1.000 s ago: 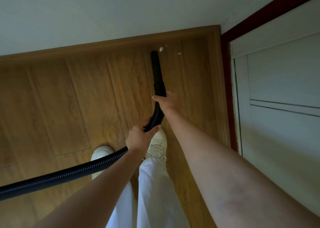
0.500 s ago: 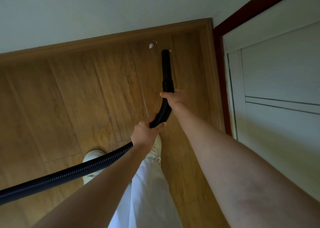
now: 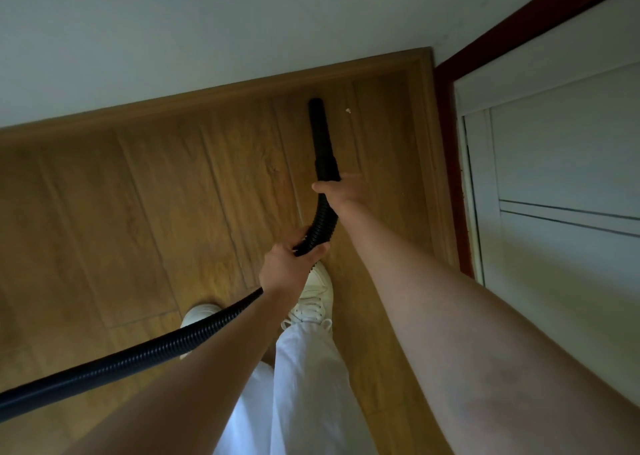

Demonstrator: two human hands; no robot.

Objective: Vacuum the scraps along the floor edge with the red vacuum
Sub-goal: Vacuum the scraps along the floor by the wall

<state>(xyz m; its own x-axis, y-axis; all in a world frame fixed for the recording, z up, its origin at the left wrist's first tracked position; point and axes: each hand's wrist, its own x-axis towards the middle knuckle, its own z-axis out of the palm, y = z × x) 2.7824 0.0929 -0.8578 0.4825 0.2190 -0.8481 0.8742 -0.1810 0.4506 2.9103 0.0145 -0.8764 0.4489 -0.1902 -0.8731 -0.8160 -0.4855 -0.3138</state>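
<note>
A black ribbed vacuum hose (image 3: 145, 352) runs from the lower left up to a smooth black nozzle (image 3: 320, 136). The nozzle tip sits against the wooden skirting board (image 3: 207, 99) on the wooden floor. My right hand (image 3: 341, 191) grips the nozzle's base. My left hand (image 3: 289, 264) grips the ribbed hose just behind the bend. One small white scrap (image 3: 348, 110) lies on the floor just right of the nozzle tip. The red vacuum body is out of view.
A white wall rises above the skirting. At right a dark red door frame (image 3: 450, 177) borders a white panelled door (image 3: 561, 177). My white shoes (image 3: 315, 298) and white trousers stand on the floor below the hands.
The nozzle tip has swung left and forward to the skirting, covering the spot where a scrap lay. The small scrap on its right now shows clear of the tip.
</note>
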